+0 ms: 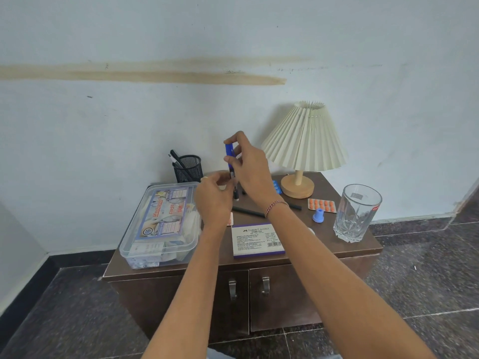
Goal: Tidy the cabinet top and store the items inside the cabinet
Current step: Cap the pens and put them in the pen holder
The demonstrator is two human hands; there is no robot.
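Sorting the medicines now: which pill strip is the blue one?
The blue strip lies between the right hand and the lamp base. The orange strip sits beside the glass; another orange one is half hidden by the left hand.

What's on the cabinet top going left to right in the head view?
In order: first aid box → stamp pad box → orange pill strip → glass. Skipped for overlap: mesh pen holder, lamp, blue cap, and the blue pen pinched by the left hand and right hand.
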